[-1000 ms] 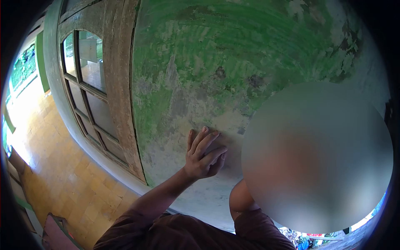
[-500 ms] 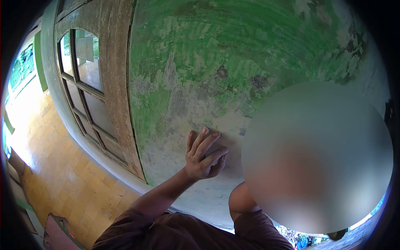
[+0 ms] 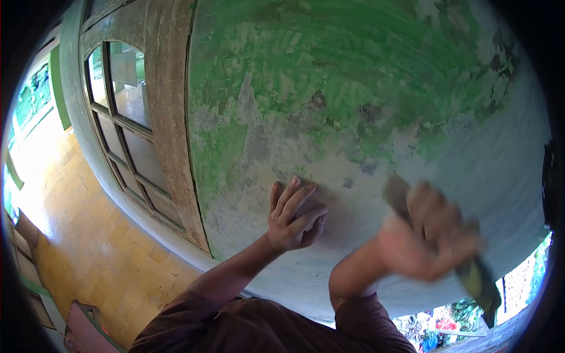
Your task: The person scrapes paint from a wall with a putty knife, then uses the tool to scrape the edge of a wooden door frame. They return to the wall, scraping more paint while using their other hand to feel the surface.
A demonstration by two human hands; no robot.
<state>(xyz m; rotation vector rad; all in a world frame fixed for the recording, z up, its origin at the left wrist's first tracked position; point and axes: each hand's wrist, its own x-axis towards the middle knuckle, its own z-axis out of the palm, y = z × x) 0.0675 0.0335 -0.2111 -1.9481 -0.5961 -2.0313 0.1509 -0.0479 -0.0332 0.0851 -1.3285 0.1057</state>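
Observation:
My left hand (image 3: 297,217) rests against the peeling green and grey wall (image 3: 282,82), with its fingers somewhat spread and nothing visible in it. To the right, my right hand (image 3: 438,235) is closed around a long, dark, flat tool (image 3: 479,288), smeared by motion. One end of the tool points up and left near the wall, and the dark greenish end sticks out below my fist. Its exact kind cannot be made out, nor whether the upper end touches the wall. Green paint covers the wall's upper part, while bare grey patches show lower down.
A weathered wooden frame with window panes (image 3: 138,117) borders the wall at left. Below it lies a yellow tiled floor (image 3: 112,235). A pinkish piece of furniture (image 3: 88,332) stands at the bottom left. Plants and colourful items (image 3: 441,326) show at the lower right.
My right hand and its tool show now; a blurred round patch covered that area before. My left hand stays on the same spot of wall, while the view shifts slightly.

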